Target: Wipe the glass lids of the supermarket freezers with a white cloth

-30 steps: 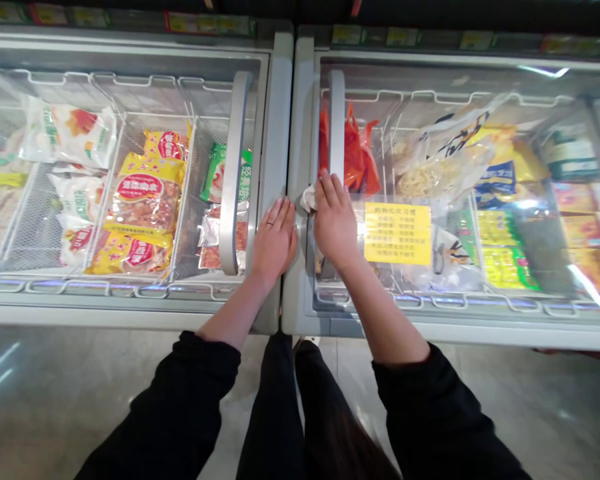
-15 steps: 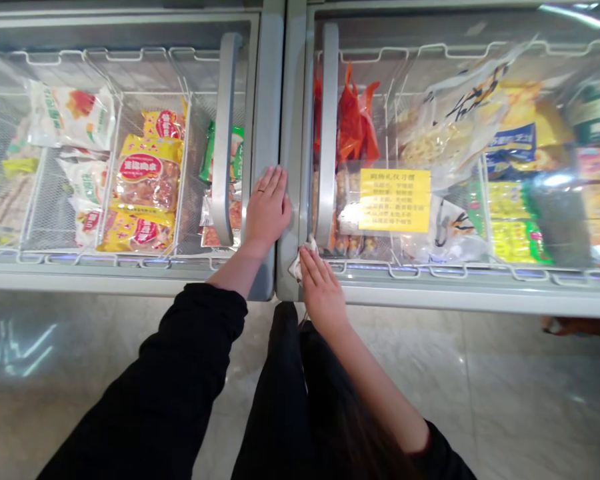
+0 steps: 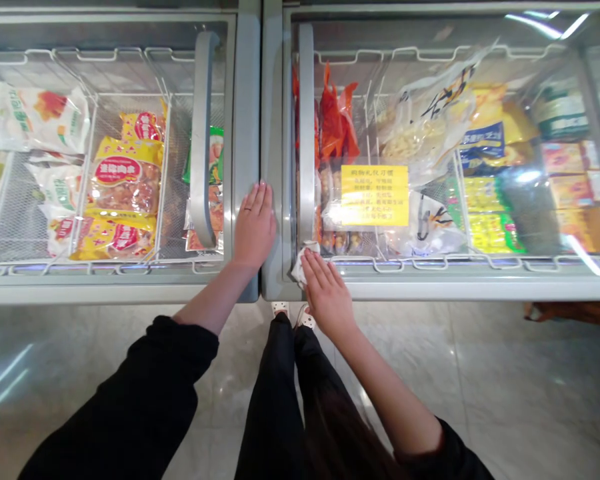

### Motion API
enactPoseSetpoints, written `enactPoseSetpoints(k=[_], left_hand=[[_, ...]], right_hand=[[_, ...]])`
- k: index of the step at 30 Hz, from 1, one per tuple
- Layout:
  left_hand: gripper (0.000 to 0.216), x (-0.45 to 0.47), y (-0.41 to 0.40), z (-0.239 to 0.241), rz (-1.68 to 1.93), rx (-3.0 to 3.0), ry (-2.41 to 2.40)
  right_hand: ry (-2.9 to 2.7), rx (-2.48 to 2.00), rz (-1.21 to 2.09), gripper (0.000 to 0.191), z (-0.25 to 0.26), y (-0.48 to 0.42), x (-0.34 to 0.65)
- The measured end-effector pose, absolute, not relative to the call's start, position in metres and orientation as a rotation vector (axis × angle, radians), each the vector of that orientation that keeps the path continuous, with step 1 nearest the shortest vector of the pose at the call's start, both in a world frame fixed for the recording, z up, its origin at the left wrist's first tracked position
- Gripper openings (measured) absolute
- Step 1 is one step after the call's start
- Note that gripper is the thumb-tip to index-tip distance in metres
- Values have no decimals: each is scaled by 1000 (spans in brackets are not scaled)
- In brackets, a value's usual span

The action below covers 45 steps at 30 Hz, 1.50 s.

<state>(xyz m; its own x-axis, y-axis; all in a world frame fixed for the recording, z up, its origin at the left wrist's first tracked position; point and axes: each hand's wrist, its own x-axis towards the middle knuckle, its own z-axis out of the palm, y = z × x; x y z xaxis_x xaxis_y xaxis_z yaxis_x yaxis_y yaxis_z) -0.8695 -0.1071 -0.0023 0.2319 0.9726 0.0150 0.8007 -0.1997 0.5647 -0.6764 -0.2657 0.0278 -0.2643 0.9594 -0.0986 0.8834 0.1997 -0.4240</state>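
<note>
Two chest freezers with sliding glass lids stand side by side before me. My left hand point(image 3: 254, 225) lies flat, fingers together, on the grey frame point(image 3: 247, 100) of the left freezer, beside its lid handle point(image 3: 200, 133). My right hand point(image 3: 327, 293) presses a small white cloth point(image 3: 300, 261) onto the near left corner of the right freezer's frame point(image 3: 430, 289), just below that lid's handle point(image 3: 306, 127). Most of the cloth is hidden under my fingers.
Under the left lid, wire baskets hold yellow and white food packs point(image 3: 123, 190). The right freezer holds orange bags point(image 3: 336, 120) and other packs, with a yellow notice point(image 3: 375, 195) on the glass. A shiny tiled floor point(image 3: 505, 380) lies beneath me.
My right hand with the cloth slid from beside the right lid's handle down to the near corner of the frame. My left hand stayed flat on the left freezer's frame. My view shifted right.
</note>
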Motion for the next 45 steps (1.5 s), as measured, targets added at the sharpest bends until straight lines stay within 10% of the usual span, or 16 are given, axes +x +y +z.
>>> enactPoseSetpoints(k=[45], left_hand=[[69,-814,-186,0,591,2172,1533]], right_hand=[[-2308,-1718,550,52,14,-314,-630]])
